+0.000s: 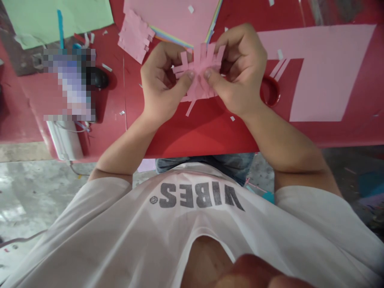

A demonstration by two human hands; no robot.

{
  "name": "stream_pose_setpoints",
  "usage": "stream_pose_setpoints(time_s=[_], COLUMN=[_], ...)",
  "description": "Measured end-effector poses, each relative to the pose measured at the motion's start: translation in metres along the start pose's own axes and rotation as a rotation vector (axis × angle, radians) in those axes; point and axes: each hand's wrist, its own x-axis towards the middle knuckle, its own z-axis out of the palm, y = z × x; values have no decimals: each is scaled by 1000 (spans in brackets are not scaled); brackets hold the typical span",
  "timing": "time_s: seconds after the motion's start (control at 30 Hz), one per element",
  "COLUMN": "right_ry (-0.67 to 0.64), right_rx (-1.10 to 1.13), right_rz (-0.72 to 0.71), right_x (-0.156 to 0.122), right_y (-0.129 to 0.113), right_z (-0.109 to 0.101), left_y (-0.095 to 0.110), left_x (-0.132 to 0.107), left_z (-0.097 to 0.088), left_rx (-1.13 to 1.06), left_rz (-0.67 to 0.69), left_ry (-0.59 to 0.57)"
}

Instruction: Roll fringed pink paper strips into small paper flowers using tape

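Red painted tabletop (pixel 192 136) under my arms today, with a concrete floor (pixel 27 192) showing past its edge off to my left. Both hands are pulled in tight on a pink paper piece (pixel 199 66), fringed with cut strips poking out all round, and it sits right between them. My left hand (pixel 163 78) and right hand (pixel 240 68) are about equally close, thumbs pressing its middle from either side with the tips almost meeting, fingers curled in behind it. So neither hand is open; both are pinching the same piece. I can't make out a real long axis on it, it's more of a starburst, with one loose strip angling down toward me below the thumbs. Just past my left hand lies a smaller pink cut sheet (pixel 133 37) with stepped edges, and off to the right of my right hand there's a big pink sheet (pixel 324 72), with a red tape roll (pixel 270 91) close by that hand. White paper scraps (pixel 232 118) are dotted around. Further left of my left hand sit a green sheet (pixel 54 20), a dark rounded thing (pixel 97 78) that might be a mouse, and a pixelated blur I can't read. Only legible writing is VIBES on my white tee (pixel 198 196), upside down from up here, with a tiny round mark beside the S. No brand I can tell.
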Motion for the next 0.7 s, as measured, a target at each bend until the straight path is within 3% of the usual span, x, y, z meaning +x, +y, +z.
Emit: stream_pose_setpoints(time_s=[0.27,0.57,0.7], right_ry=[45,26,1], right_rx=[12,-33,-10], right_rz=[-37,3,24], right_x=[1,0,0], right_y=[1,-4,-4], right_z=[1,-2,-5], left_y=[4,3,4], left_x=[1,2,1], left_z=[2,-2,-5], left_rx=[42,18,69], left_rz=[-44,27,-8], left_ry=[27,-37,-58])
